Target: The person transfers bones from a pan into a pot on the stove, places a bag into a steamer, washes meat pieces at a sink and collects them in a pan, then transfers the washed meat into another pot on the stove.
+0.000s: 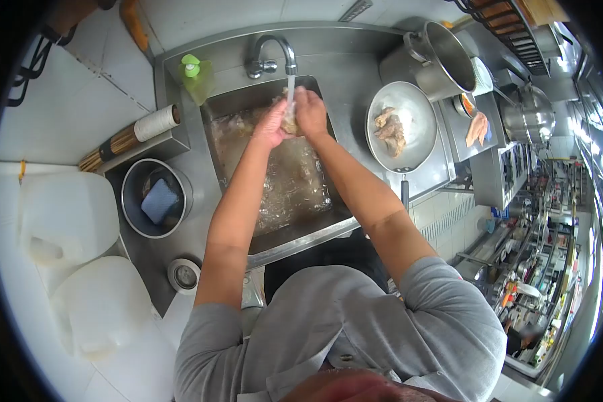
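Under the stream from the faucet (289, 57), a pale, wet piece of meat (289, 122) is held between my two hands. My left hand (271, 127) is closed around its left side. My right hand (309, 112) grips it from the right, fingers partly blurred. Both hands are over the far end of the steel sink (211, 147), above cloudy water (281, 187) with bubbles and pale pieces in it. To the right, several pieces of pale meat (392, 130) lie in a frying pan (421, 120).
Behind the pan stands a tall steel pot (442, 60). A green soap bottle (195, 79) is at the back left corner. Left of the sink, a steel pot (128, 218) holds a blue sponge (159, 201). Large white jugs (107, 308) stand further left.
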The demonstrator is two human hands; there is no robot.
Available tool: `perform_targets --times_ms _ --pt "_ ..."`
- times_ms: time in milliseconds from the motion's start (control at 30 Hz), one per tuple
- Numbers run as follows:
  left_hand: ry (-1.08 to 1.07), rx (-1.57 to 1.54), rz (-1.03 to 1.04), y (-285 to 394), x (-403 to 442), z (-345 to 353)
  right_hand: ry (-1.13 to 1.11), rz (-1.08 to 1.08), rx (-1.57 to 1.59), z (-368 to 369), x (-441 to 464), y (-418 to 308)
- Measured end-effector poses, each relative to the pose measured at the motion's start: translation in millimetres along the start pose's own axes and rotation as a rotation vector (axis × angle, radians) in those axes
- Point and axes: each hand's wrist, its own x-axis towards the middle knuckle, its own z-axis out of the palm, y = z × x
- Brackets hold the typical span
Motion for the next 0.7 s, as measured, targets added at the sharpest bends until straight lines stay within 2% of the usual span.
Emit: perform_targets --times_ms 33,100,200,300,333,400,433,467,500,533,567,600,633,700 --pt "0.057 -0.015 0.003 4.4 -4.4 1.9 0.014 -0.133 0.013 4.4 -5.6 2.9" --pt "0.029 -0.042 0.002 0.9 10.8 -14.7 0.078 -0.512 -0.09 3.7 -12.4 4.2" --pt "0.046 -0.115 -0.023 -1.3 8.7 -9.3 0.128 -0.66 -0.203 -2.5 -16.9 4.1" --pt "-0.073 -0.056 -0.099 -10.1 14.2 -13.8 -0.052 0.143 0.302 -5.9 -0.2 7.9" --pt "-0.069 -0.006 -0.053 -12.5 18.2 -11.4 -0.084 0.407 0.446 -5.0 13.0 23.5" --pt "-0.063 0.089 0.037 -17.4 23.4 -5.1 0.051 0.215 0.065 -10.1 1.0 8.1" --pt "-0.085 0.011 0.035 -17.6 25.5 -7.1 0.11 0.12 -0.129 -9.9 -9.8 0.4" --pt "-0.106 -0.07 0.04 -10.8 24.9 -6.9 0.16 -0.054 -0.096 -7.8 -21.0 -3.9" --pt "-0.121 -0.153 0.045 -8.8 23.0 -6.0 0.082 -0.049 -0.042 -14.0 -19.7 -7.9" --pt "-0.009 -0.178 -0.031 -7.0 19.5 -7.5 0.001 -0.039 0.015 -20.0 -17.6 -11.9" --pt "-0.046 -0.144 -0.05 -9.8 19.6 -5.7 -0.084 -0.032 0.076 -23.6 -14.8 -15.5" --pt "-0.079 -0.111 -0.061 -9.6 21.2 -3.7 -0.232 0.198 0.418 -20.9 1.9 -13.1" --pt "-0.105 -0.076 -0.071 -10.4 19.0 -4.3 -0.38 0.666 0.89 -25.6 17.4 -8.4" --pt "-0.205 -0.069 -0.056 -5.0 16.7 -5.0 -0.502 0.729 1.044 -20.5 24.5 5.7"
